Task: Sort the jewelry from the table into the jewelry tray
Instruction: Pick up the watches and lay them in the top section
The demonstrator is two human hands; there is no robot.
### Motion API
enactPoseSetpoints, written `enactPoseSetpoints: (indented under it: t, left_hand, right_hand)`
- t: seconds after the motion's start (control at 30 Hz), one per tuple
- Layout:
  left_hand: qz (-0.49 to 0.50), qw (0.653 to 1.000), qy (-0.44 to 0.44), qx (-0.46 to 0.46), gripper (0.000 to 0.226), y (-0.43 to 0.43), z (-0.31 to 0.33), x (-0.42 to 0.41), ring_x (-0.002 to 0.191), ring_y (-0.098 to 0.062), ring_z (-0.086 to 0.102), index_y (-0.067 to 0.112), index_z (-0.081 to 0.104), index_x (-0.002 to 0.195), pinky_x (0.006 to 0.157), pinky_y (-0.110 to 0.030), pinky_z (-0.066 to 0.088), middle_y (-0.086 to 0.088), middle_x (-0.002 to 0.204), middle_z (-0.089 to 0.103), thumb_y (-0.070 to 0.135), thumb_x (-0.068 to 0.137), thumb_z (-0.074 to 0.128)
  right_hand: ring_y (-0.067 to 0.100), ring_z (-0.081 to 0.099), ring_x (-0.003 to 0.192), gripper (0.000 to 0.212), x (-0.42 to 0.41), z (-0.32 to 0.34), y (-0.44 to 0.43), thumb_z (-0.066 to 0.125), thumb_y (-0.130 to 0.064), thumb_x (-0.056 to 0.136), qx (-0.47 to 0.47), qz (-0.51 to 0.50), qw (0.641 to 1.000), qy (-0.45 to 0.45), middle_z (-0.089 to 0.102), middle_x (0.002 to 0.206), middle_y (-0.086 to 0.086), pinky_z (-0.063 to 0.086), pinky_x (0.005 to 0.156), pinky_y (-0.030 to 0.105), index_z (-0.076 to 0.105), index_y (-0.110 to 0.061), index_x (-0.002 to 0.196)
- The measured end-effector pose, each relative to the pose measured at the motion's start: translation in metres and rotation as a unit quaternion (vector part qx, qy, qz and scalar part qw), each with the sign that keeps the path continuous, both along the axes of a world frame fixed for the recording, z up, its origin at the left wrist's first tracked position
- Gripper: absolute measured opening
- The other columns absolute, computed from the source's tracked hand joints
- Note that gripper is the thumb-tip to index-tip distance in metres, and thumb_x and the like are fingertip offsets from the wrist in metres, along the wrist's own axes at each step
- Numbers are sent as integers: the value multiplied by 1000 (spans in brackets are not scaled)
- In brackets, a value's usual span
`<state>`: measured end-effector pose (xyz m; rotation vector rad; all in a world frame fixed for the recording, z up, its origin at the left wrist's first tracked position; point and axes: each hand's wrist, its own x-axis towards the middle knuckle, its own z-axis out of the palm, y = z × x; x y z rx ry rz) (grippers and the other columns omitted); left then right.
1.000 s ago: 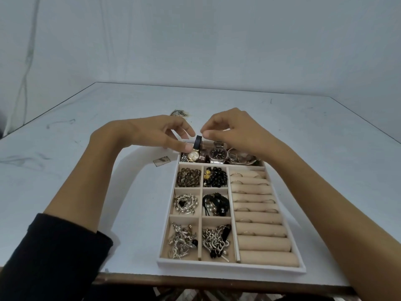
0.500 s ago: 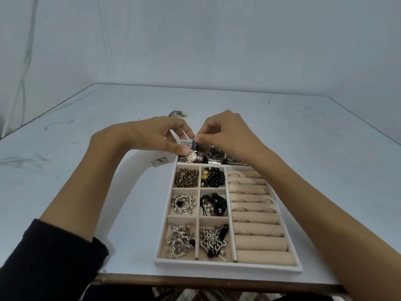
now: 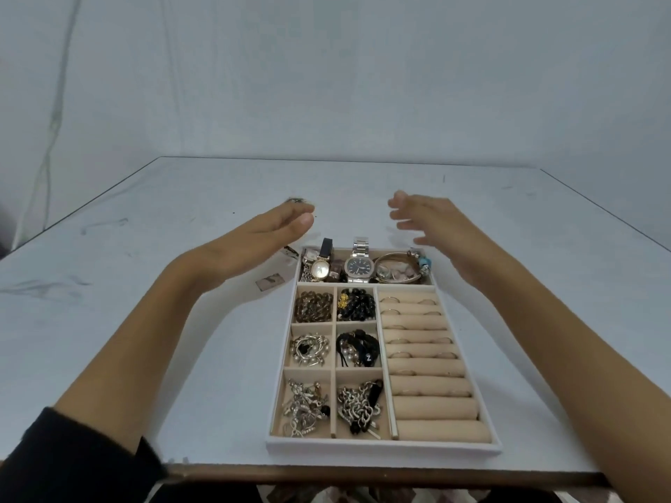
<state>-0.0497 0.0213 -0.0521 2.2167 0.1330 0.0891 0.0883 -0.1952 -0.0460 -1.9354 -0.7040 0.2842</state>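
Observation:
The white jewelry tray [image 3: 381, 446] lies near the table's front edge. Its far compartment holds a gold watch with a dark strap [image 3: 321, 267], a silver watch [image 3: 359, 267] and bangles [image 3: 397, 272]. Small compartments on the left hold bracelets and chains; ring rolls [image 3: 432, 390] fill the right side. My left hand [image 3: 254, 245] hovers left of the tray's far end, fingers straight, holding nothing. My right hand [image 3: 432, 223] hovers beyond the tray's far right corner, fingers spread and empty. A small jewelry piece [image 3: 296, 201] lies on the table just past my left fingertips.
A small brownish scrap [image 3: 269, 281] lies on the white table [image 3: 145, 303] left of the tray. Another dark bit [image 3: 290, 249] sits by the tray's far left corner. The table's brown front edge [image 3: 363, 475] runs just under the tray. A plain wall stands behind.
Both hands let go of the dark-strap watch, which now rests in the far compartment. They lifted and parted to either side, fingers opening.

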Motion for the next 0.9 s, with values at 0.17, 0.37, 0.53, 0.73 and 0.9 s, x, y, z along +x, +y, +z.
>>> enactPoseSetpoints:
  t: [0.17,0.37,0.53,0.73,0.9]
  left_hand:
    - [2,999,-31,7,54,-28,-17,-4,140,-4,22,31,24,150,107,-23,18,16,154,24,47,99,29]
    - [14,999,-48,19,66,-40,-29,-3,140,-3,19,26,15,152,118,-30,16,12,157,17,54,94,28]
    - [10,999,-39,32,60,-42,-33,-3,129,8,13,27,14,152,106,-18,11,15,156,16,50,98,26]
    - [44,998,-46,23,61,-31,-35,-4,143,-4,18,27,24,151,114,-22,9,14,155,23,56,96,19]
    - [29,997,-64,31,49,-34,-29,-7,127,-5,41,27,49,132,105,-21,24,12,134,48,47,100,18]
  right_hand:
    - [10,54,116,35,-12,-12,-2,43,-34,99,-21,45,999,0,60,124,-4,37,83,16,60,-19,126]
    - [25,44,129,45,-24,-33,-4,32,-38,103,-164,66,964,-201,53,136,9,33,107,36,55,-11,131]
    - [8,25,140,52,-21,-28,-9,28,-46,101,-95,79,987,-98,29,154,-7,18,111,26,32,-24,148]
    - [12,58,109,57,-6,-29,-23,25,-56,97,-37,10,995,-88,65,117,-5,40,94,27,66,-21,114]
    - [25,59,77,60,-10,-29,-15,30,-45,101,-129,10,967,-218,62,80,15,45,79,42,64,1,82]
